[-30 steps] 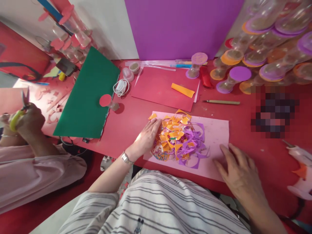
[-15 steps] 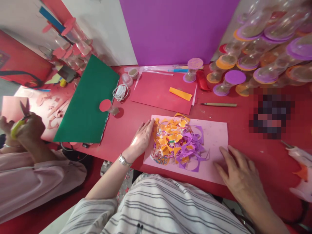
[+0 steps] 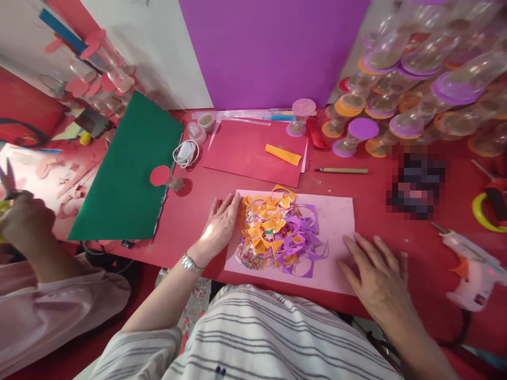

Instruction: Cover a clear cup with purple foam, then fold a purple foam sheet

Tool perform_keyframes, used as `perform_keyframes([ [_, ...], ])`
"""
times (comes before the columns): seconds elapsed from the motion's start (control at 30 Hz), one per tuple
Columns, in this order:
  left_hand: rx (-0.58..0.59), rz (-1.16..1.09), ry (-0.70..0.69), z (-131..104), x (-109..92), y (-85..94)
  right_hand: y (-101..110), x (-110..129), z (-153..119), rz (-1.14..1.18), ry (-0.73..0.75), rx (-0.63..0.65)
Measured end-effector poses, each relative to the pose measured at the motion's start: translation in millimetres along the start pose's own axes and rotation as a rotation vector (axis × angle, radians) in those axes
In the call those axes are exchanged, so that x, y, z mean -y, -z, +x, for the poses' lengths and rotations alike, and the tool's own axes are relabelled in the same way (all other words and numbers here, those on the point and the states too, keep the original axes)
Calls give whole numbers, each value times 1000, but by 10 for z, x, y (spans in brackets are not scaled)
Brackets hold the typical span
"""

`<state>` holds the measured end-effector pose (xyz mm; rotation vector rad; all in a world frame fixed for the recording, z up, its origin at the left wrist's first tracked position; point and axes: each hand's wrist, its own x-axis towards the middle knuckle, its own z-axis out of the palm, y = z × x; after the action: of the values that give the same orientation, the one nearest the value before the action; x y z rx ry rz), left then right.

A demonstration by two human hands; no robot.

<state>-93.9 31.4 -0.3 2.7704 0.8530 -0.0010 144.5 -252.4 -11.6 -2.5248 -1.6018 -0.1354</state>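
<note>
A pink sheet [image 3: 336, 227] lies on the red table, bearing a heap of orange and purple paper scraps [image 3: 277, 229]. At the sheet's left edge, beside the heap, rests my left hand [image 3: 222, 224], fingers extended and holding nothing. My right hand [image 3: 376, 272] lies at the sheet's right edge with its fingers spread, its thumb and fingertips touching the paper. Behind the pink sheet is a red sheet [image 3: 245, 153] with an orange strip [image 3: 282, 154] on it.
A green board [image 3: 122, 179] stands at the left, near a person's hand [image 3: 27, 216] with scissors. White cable [image 3: 186, 153] and a brush [image 3: 343, 170] lie behind. Hourglass-shaped pieces [image 3: 412, 79] crowd the back right. A glue gun [image 3: 467, 258] lies at right.
The view has turned a little to the right, so most things sit further left. My hands keep their places at the sheet's edges. The person's hand with scissors has moved toward the left border.
</note>
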Motion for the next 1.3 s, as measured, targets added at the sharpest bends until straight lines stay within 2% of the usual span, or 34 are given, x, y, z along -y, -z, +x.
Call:
perform_keyframes([
  [0.1,-48,73,17,-102,54,20,-18,69,13,0,20,11],
  [0.23,-85,142,67,-293,249,81,-53,271,103,11,85,24],
  [0.57,-4,300,386,-713,798,321,-146,917,577,148,327,95],
  [0.7,-49,294,396,-792,1067,280,-153,1062,787,173,402,132],
  [0.8,-70,286,340,-832,1210,270,-160,1154,958,192,442,167],
  [0.9,-72,356,300,-886,1222,325,-162,1217,1114,203,483,200],
  [1.07,-67,436,296,-976,1130,395,-152,1229,1284,217,518,229],
  [1.3,-60,463,384,-1027,966,474,-165,1327,1506,204,517,208],
])
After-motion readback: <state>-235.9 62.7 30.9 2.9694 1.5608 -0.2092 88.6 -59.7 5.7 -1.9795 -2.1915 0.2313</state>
